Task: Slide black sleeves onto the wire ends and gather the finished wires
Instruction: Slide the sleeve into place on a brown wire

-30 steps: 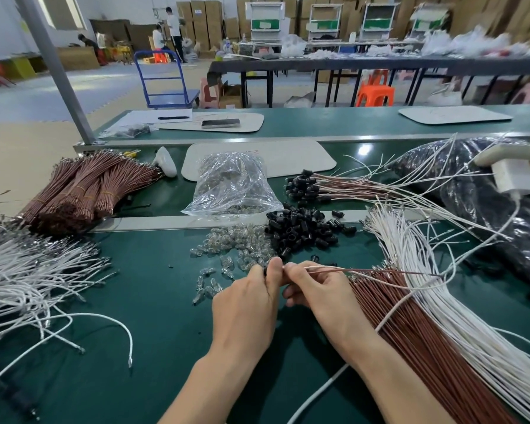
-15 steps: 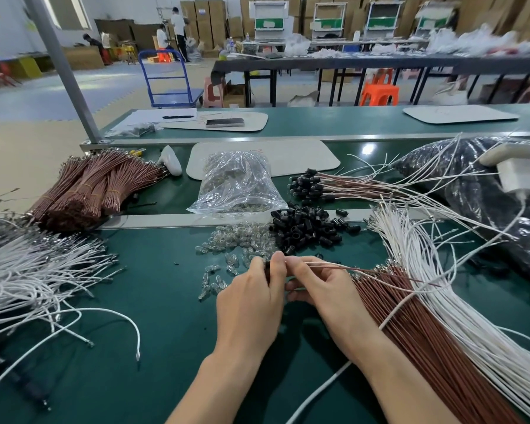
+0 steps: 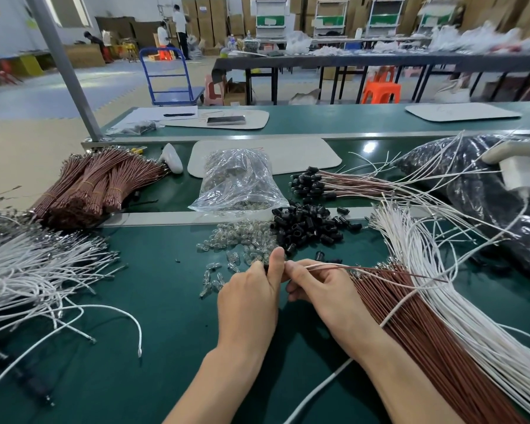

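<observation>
Brown wire point(image 3: 410, 276) (pinched) above green benchtop point(image 3: 153, 332)

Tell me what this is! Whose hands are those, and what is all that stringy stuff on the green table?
There is no machine here. A person wears a camera on their head, so you see the work as they do, looking down. The left hand and the right hand meet in the middle and both pinch the thin wires that run off to the right. Something dark peeks out by the left thumb, perhaps a sleeve. On the green table lie a pile of black sleeves, small clear pieces beside a plastic bag, and long brown wires and white wires on the right. Behind the pile lie finished wires with black sleeves on their ends. On the left are tied brown bundles and more white wires.
</observation>
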{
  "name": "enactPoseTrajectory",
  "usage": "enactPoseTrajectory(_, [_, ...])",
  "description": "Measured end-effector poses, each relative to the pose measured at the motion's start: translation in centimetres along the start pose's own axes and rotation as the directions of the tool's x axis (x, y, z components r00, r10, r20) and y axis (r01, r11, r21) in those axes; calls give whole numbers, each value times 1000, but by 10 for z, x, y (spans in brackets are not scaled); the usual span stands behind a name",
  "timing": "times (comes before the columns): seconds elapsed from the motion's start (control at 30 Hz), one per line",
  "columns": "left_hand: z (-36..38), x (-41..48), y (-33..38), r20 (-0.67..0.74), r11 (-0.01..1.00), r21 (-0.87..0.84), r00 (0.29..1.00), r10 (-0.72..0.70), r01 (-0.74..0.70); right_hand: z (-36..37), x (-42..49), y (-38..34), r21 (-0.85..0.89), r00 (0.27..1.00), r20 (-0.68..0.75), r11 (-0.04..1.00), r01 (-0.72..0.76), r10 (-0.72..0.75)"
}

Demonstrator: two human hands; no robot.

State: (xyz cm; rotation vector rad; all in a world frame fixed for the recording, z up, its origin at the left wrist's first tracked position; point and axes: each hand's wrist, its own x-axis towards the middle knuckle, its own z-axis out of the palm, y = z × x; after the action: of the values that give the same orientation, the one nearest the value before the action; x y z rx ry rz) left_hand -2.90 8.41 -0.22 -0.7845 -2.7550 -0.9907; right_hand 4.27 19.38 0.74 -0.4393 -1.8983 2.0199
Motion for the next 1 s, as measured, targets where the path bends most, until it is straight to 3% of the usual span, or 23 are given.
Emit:
enactPoseTrajectory(0.27, [-2,-1,1,29,999,47,1000,5,-6,-1,0,-2,11,999,41,1000,9,-10])
enactPoseTrajectory(0.33, [-2,-3,3,9,1000,-8,1000,2,-2,-1,0,-2,27,999,34,1000,10,-11])
enactPoseTrajectory(0.4, [-2,-6,5,-27,985,-171,999,-22,17,0,0,-1,53,1000,14,999,5,-6])
enactPoseTrajectory(0.6, [-5,-1,-2,-48,743,-664,987,-155,85,0,2,-6,300,997,-71,954,24,-3])
enactPoseTrajectory(0.77, [-16,7,-7,1,473,-876,982,-191,93,-11,5,-14,534,978,-195,845,45,71])
enactPoseTrajectory(0.83, [-22,9,-12,12,418,-904,982,-187,91,-20,5,-21,554,974,-220,830,74,60])
enactPoseTrajectory(0.9, [-27,11,-16,5,420,-904,986,-167,76,-31,5,-29,549,969,-243,829,109,33])
enactPoseTrajectory(1.0, [-29,13,-17,-51,565,-825,995,-87,7,-51,10,-43,508,967,-255,848,149,-17])
